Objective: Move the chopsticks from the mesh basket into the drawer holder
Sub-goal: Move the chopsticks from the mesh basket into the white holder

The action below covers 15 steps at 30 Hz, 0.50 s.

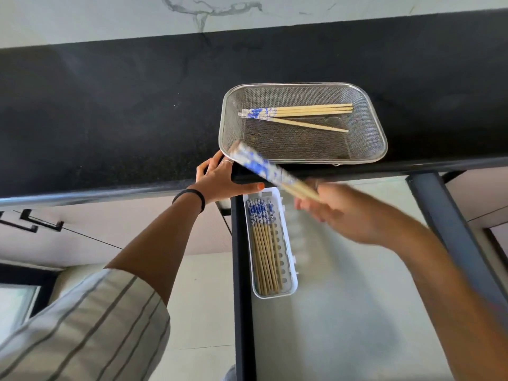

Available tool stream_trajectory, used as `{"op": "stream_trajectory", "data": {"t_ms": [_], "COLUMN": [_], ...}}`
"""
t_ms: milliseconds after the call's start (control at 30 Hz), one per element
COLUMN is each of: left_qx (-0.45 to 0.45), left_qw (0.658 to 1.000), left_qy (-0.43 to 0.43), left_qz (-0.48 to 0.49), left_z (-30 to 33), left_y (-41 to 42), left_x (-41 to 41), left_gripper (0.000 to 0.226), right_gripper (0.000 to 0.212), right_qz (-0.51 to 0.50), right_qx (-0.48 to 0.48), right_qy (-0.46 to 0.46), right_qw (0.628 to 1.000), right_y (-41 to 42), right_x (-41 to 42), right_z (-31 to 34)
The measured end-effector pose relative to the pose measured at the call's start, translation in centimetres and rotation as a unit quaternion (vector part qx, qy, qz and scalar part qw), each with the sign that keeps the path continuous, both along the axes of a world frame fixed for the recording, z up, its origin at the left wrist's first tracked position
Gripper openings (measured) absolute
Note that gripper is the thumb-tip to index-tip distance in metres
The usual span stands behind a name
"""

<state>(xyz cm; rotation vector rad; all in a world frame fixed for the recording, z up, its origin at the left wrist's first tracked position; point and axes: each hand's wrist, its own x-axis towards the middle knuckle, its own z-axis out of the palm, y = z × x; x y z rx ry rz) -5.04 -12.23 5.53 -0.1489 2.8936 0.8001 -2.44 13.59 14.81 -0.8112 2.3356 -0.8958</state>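
Note:
A steel mesh basket point(368, 138) sits on the black counter near its front edge. Several wooden chopsticks with blue-and-white tops point(302, 111) lie in its far half. Below the counter, in the open drawer, a white perforated holder point(291, 273) contains several chopsticks point(264, 248) lying lengthwise. My right hand point(349, 213), blurred by motion, grips a bundle of chopsticks point(264, 167) by the bare wooden ends, their patterned tops pointing up-left over the basket's front corner. My left hand point(220, 180) rests on the counter edge beside the basket's left corner, fingers spread.
The black countertop point(110, 119) runs across the view with a marble wall behind. The open drawer point(343, 312) has dark side rails point(242, 270) and a pale liner. Cabinet fronts with black handles point(41, 224) lie at the left.

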Motion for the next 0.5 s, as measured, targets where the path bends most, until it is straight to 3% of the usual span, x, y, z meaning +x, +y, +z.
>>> {"op": "stream_trajectory", "data": {"t_ms": [100,267,367,500], "left_qx": [0.005,0.0,0.007,-0.006], "left_qw": [1.0,1.0,0.999,0.999], "left_qy": [-0.018,-0.028,-0.037,-0.038], "left_qz": [0.01,0.005,0.01,0.016], "left_z": [0.0,0.2,0.2,-0.1], "left_y": [-0.1,-0.1,0.0,-0.1], "left_x": [-0.1,0.0,-0.1,-0.2], "left_gripper": [0.104,0.101,0.099,0.099], "right_gripper": [0.017,0.017,0.01,0.026], "right_qz": [0.008,-0.061,-0.128,-0.192], "right_qx": [0.046,0.18,0.192,0.176], "right_qy": [-0.097,-0.117,-0.113,-0.088], "right_qw": [0.994,0.975,0.966,0.962], "right_y": [0.8,-0.2,-2.0,-5.1], "right_x": [3.0,5.9,6.6,7.5], "right_z": [-3.5,-10.9,-13.0,-14.4]}}
